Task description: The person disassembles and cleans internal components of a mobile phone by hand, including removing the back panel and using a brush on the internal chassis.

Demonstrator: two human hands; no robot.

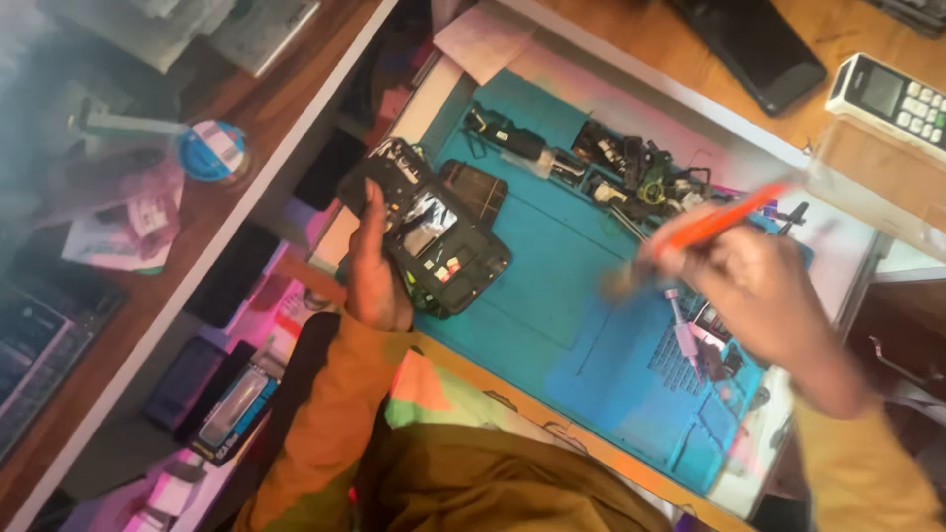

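A: Packages first. Wooden shelf at far left: a round blue-rimmed tub (213,151) with a white label on its lid, lying beside a pinkish crumpled packet (138,212). Below the shelf edge, a dark narrow box with a pale window (235,409), tilted, among pink clutter. Top right on the wooden desk: a white remote with a small screen and keys (895,101), and a black flat slab (754,44) near it.

B: And the hands?

A: Left hand (372,266) curls around the left edge of a black opened device (434,232), thumb side up; fingers closed on it, holding it tilted over the teal work mat (552,296). Shiny foil patch and small coloured bits show on the device's exposed face.

B: Right hand?

A: Right hand (759,296) is blurred. Fingers pinched shut around an orange-handled tool (724,219), which slants up to the right. Its tip is smeared by blur; cannot tell whether it touches anything.

B: Where does the device sit relative to the tool?

A: Well apart; device at the mat's left edge, tool over the mat's right half. A heap of small dark parts (641,172) lies along the mat's upper edge between them.
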